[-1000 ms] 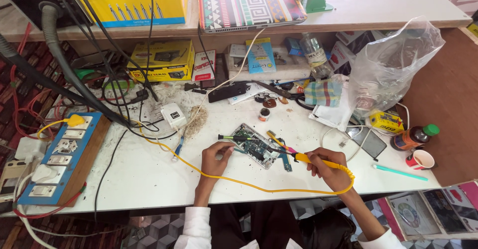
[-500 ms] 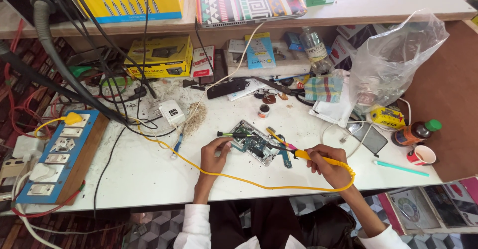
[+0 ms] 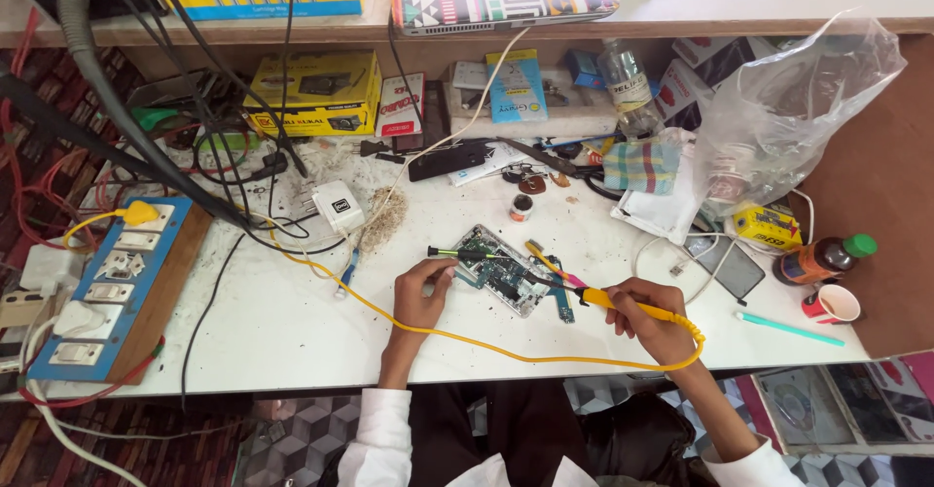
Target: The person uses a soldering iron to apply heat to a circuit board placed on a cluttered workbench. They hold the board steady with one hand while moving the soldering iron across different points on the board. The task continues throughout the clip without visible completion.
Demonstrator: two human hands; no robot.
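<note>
2 hands over the circuit board (image 3: 501, 273): left hand (image 3: 421, 292) gripping tweezers (image 3: 465, 252), right hand (image 3: 650, 320) gripping a yellow soldering iron (image 3: 611, 301).

A flat yellow cardboard box (image 3: 313, 94) is lying at the table's back; a small yellow packet (image 3: 767, 225) is sitting beside the clear plastic bag (image 3: 793, 108).

Soldering iron (image 3: 623, 302) tip contact on circuit board (image 3: 506, 271) too small to tell (board part-hidden by fingers (image 3: 440, 271)).

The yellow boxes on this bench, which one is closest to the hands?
The small yellow box lying on the white table by the clear plastic bag, nearest the right hand. The other two sit farther back, upper left.
</note>
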